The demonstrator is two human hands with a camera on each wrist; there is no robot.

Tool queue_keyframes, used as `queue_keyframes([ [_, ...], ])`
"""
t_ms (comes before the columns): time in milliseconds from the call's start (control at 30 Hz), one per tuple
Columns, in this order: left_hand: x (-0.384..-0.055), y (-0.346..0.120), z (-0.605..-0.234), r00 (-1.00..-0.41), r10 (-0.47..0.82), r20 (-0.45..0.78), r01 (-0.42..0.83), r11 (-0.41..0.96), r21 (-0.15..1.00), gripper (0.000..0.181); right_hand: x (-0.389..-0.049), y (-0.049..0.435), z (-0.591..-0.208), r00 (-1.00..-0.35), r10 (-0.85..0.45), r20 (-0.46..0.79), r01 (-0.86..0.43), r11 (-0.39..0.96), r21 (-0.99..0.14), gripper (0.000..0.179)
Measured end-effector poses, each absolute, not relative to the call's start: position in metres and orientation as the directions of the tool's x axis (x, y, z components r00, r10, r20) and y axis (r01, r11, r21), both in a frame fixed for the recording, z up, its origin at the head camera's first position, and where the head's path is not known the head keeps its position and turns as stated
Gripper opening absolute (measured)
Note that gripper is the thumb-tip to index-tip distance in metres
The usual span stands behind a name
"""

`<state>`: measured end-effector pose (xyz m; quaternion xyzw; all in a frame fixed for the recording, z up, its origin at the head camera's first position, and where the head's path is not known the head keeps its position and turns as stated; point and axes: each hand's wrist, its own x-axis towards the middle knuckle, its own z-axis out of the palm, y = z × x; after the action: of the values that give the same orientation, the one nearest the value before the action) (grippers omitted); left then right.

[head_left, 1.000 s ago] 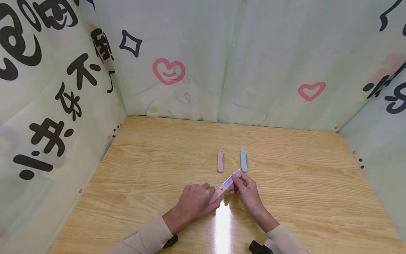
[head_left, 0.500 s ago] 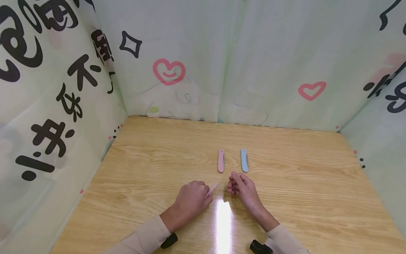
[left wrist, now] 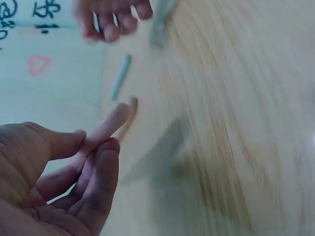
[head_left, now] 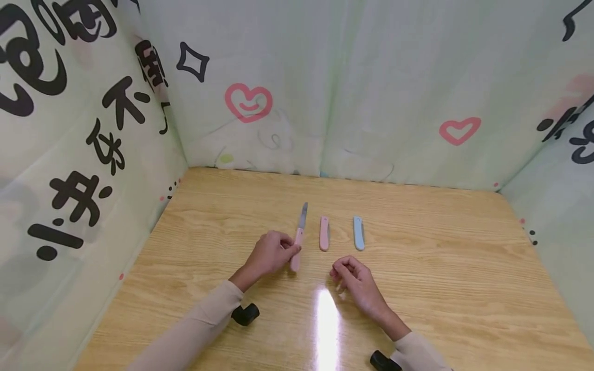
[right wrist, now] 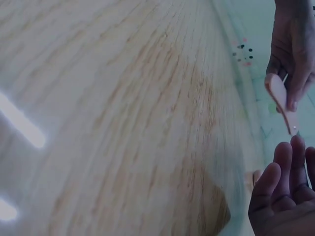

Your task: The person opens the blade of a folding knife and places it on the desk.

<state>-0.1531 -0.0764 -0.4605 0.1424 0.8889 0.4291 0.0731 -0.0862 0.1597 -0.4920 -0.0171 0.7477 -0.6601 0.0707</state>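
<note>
The left hand point(head_left: 274, 252) pinches an unfolded pink knife point(head_left: 299, 237), blade point(head_left: 303, 215) toward the far edge of the surface point(head_left: 427, 242); the empty right hand point(head_left: 357, 286), loosely curled, is farther off.

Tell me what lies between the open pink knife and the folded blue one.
The folded pink knife lies between the open pink knife and the folded blue knife, with bare tabletop on either side of it; the head view shows this.

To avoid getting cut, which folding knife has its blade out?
The pink knife in the left hand; its blade sticks out. The other pink knife and the blue knife lie folded on the table.
</note>
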Motion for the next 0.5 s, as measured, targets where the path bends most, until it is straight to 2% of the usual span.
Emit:
queue_keyframes([
  [133,-0.168,-0.073,-0.472,-0.963,0.269,-0.014,0.158,0.608,0.778,0.018,-0.086,0.163,-0.493,-0.980,-0.176,-0.090,0.065,0.147,-0.987,0.023],
  [367,-0.191,-0.071,-0.490,-0.973,0.210,-0.093,0.061,0.626,0.777,0.021,-0.086,0.169,-0.499,-0.916,-0.382,-0.122,0.051,0.190,-0.980,0.026],
  [500,-0.200,-0.069,-0.494,-0.979,0.166,-0.116,0.015,0.634,0.773,0.022,-0.087,0.172,-0.502,-0.899,-0.415,-0.142,0.045,0.234,-0.971,0.026],
])
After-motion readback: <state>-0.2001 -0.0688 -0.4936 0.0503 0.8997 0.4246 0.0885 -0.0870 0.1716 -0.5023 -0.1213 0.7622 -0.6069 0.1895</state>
